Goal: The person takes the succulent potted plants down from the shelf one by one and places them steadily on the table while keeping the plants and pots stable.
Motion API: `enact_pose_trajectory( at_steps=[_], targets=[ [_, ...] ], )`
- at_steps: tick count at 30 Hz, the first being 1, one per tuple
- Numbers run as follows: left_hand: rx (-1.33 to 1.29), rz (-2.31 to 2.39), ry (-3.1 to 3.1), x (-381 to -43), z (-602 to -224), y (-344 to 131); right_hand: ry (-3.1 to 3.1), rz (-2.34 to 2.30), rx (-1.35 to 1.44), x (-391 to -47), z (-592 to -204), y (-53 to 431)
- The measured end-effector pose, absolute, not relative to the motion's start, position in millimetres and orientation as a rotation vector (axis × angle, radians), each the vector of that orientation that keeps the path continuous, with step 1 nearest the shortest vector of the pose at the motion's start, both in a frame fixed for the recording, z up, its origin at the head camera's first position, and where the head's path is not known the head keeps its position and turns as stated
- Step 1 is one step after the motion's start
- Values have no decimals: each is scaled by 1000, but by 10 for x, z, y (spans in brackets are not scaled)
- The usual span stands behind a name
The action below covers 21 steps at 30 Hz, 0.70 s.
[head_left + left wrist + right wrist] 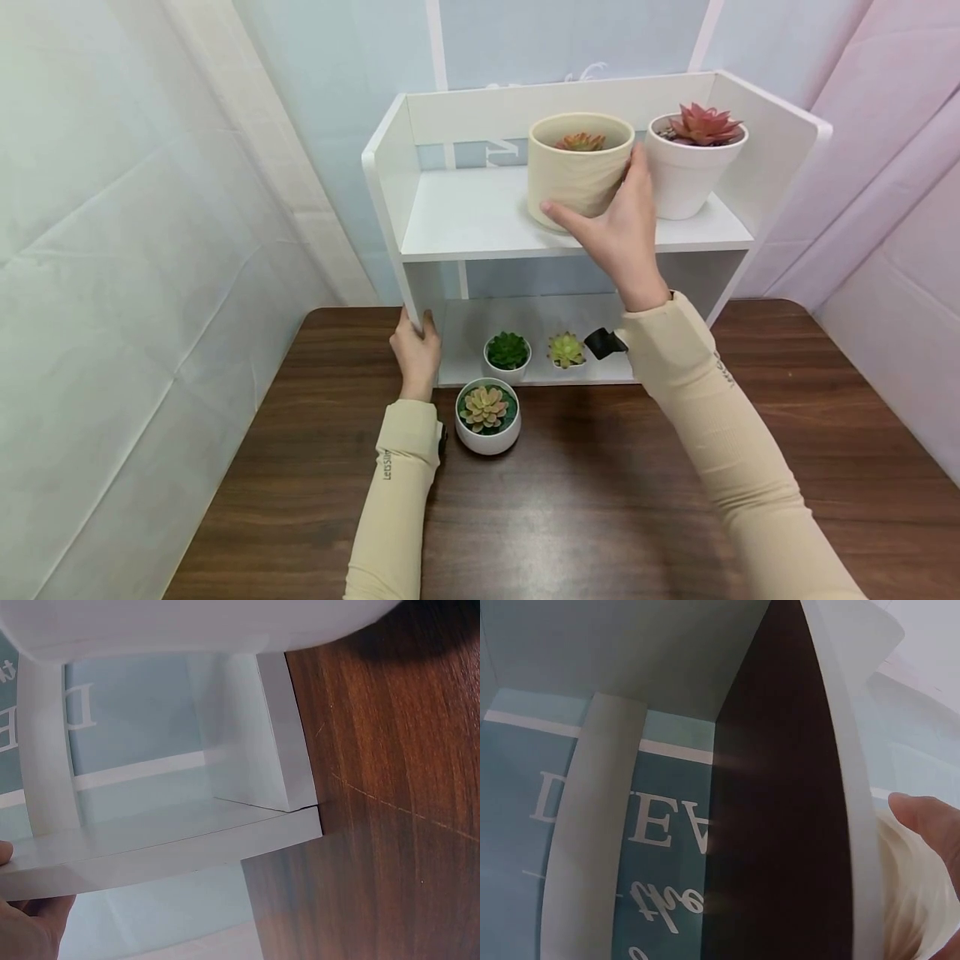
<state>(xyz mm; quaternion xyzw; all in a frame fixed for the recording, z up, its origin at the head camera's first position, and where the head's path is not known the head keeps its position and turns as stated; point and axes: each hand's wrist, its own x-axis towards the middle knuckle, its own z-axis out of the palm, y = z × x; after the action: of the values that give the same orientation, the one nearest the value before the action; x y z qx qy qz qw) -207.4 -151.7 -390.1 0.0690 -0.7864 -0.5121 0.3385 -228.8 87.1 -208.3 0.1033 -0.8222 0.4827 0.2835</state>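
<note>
A white two-tier shelf [468, 212] stands on the table. My right hand [628, 233] holds a cream ribbed flowerpot [577, 182] at the front of the upper board, thumb on its front left and fingers round its right side. An orange-tipped succulent [581, 142] sits low inside this pot. In the right wrist view, the pot [909, 900] shows partly behind the board's edge. My left hand [417, 353] grips the lower part of the shelf's left side panel, thumb inside and fingers outside. The left wrist view shows that panel [150, 862] between thumb and fingers.
A white pot [678, 179] with a red succulent stands right of the cream one. On the lower board are a dark green succulent [507, 351] and a yellow-green one [566, 350]. A round white bowl [487, 440] with a pinkish succulent sits on the wooden table [570, 517] in front.
</note>
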Motion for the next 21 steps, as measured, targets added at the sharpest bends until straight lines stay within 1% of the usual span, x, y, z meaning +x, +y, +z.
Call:
enact_pose_trajectory(
  at_steps=[21],
  targets=[
    [145,-1312,-2053,-2076,-3926,-1512,-2190,1325,202,-2387,-2097,841]
  ],
)
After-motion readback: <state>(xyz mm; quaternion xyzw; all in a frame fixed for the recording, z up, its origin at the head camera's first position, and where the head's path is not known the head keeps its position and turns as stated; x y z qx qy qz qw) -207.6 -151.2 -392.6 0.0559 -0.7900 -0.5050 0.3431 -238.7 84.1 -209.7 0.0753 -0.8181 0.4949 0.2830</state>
